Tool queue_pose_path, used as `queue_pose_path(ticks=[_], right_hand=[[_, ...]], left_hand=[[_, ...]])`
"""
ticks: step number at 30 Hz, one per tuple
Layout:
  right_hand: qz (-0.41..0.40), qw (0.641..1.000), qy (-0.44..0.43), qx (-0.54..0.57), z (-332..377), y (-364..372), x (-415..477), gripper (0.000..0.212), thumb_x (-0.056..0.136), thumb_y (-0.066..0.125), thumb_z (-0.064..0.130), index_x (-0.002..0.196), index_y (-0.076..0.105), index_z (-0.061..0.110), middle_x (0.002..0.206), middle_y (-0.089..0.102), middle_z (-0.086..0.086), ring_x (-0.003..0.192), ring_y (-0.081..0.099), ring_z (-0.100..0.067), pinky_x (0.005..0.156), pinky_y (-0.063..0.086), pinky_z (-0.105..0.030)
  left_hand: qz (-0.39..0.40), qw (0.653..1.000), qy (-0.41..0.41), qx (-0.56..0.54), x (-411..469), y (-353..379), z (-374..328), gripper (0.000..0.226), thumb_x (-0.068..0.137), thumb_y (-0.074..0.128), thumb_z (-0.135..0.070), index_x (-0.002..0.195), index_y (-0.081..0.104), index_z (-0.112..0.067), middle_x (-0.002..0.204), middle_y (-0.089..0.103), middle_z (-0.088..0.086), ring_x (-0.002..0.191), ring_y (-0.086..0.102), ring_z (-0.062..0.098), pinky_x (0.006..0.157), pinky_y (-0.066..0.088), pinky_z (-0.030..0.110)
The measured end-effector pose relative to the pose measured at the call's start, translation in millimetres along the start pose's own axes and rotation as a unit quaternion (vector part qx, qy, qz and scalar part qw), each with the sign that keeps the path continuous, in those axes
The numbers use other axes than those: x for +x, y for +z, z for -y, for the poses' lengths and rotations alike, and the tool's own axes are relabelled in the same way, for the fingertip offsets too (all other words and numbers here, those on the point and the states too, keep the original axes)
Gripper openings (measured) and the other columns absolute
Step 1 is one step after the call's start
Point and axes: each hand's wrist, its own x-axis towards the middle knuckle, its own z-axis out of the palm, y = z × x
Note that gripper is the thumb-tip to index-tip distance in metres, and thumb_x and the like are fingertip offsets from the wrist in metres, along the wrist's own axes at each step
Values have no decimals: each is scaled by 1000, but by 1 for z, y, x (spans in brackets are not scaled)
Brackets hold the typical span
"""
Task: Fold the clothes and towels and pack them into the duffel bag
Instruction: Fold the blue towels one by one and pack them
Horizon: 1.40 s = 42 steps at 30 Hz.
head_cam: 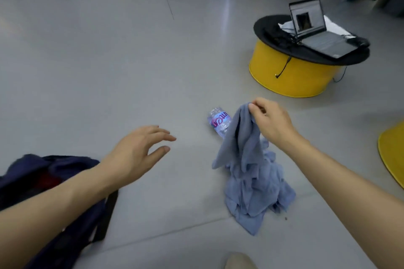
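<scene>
The right hand pinches the top of a blue cloth, which hangs down to the floor beside a water bottle. The left hand is spread out, its grip holding nothing, above a dark blue bag at the near left.

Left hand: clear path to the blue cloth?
Probably yes. The left hand is open and empty, and only bare floor lies between it and the blue cloth the right hand pinches.

Pink lettering on the water bottle is unreadable.
</scene>
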Motion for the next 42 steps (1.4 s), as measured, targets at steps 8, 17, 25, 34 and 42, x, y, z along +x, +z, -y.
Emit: queue_pose_path(ticks=[8,17,25,34,42], right_hand=[[18,983,-99,156,177,-78,7,33,103,47,33,79,56,11,68,52,4,67,46,-13,66,38,-34],[88,931,-55,349,307,-80,-30,40,94,56,36,87,56,-3,76,54,-9,70,53,-19,64,44,-37],[114,881,34,458,354,-66,-61,18,92,62,32,85,60,16,79,53,-11,73,52,-24,66,44,-36],[245,915,-90,307,312,-60,-116,38,84,73,50,115,67,30,107,74,14,101,68,-3,84,54,-26],[30,984,-118,127,289,-66,-108,23,96,52,24,74,50,16,64,53,1,72,52,-32,59,38,-35]], left_hand=[[-73,994,-16,-80,-26,-112,-97,25,95,63,-36,119,66,-38,104,67,-20,86,60,-1,84,50,25],[-216,947,-153,-185,-80,-162,-132,52,77,74,-59,117,45,-42,108,56,-26,93,59,-4,76,47,21],[-249,941,-177,-148,-147,-142,-135,20,90,60,-46,87,48,-31,76,61,-12,73,58,9,68,50,32],[-328,762,-214,-516,-82,-220,-124,16,100,58,-18,98,56,-2,102,68,23,96,71,36,80,61,48],[-451,849,-160,-225,-75,-264,-127,25,96,62,-32,104,43,-17,77,52,-1,74,57,16,63,47,35]])
